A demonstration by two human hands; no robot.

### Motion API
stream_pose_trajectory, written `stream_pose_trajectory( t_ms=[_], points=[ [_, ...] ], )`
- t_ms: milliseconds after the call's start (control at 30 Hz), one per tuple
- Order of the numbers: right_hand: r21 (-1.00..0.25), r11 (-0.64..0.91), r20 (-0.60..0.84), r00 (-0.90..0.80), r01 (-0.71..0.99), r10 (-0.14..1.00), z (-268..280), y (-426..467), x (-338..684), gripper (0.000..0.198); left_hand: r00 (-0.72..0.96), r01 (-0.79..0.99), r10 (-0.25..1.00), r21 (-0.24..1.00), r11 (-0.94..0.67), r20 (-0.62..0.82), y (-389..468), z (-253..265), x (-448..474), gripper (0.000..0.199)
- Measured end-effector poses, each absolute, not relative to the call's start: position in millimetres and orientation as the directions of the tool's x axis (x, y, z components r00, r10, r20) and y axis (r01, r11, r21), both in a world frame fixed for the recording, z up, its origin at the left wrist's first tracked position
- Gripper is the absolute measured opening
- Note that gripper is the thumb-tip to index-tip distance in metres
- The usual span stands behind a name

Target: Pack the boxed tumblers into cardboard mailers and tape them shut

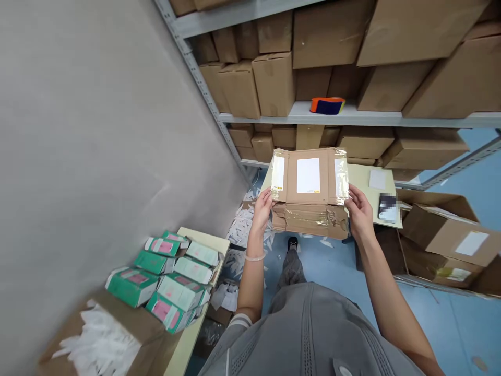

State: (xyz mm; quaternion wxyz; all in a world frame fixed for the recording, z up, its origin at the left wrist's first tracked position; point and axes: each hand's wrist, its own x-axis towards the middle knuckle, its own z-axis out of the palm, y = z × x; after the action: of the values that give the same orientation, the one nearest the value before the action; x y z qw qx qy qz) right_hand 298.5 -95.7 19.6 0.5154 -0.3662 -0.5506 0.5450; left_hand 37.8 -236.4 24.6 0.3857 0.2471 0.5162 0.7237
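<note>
— Brown-box shelving (270, 119) fills the background past left grip (262, 209) and right grip (360, 213), tabletop (360, 181) just beyond!
— And the cardboard (308, 198)?
— Held between them, each grip pinching a side!

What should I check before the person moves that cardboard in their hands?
1. Left hand has the left edge of the cardboard: ok.
2. Right hand has the right edge: ok.
3. Cardboard free of tape: not ok, shiny tape covers its right flap.
4. Floor free of scraps: not ok, paper strips lie scattered beyond the left forearm.
5. Room on the table behind: cannot tell, the cardboard hides much of it.
</note>
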Motion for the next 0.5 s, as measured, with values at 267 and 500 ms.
stream_pose_trajectory(
  t_ms=[267,500],
  points=[
    [-0.985,0.149,0.151,-0.026,-0.086,0.988,7.5,0.3,312.1,0.054,-0.405,-0.259,0.913,0.963,-0.079,-0.035,-92.5,24.1,31.4,0.047],
    [-0.993,0.118,0.118,0.027,-0.013,0.993,-11.3,71.5,305.4,0.052,-0.389,-0.145,0.917,0.989,0.036,-0.09,-8.7,-3.8,22.0,0.052]
  ],
)
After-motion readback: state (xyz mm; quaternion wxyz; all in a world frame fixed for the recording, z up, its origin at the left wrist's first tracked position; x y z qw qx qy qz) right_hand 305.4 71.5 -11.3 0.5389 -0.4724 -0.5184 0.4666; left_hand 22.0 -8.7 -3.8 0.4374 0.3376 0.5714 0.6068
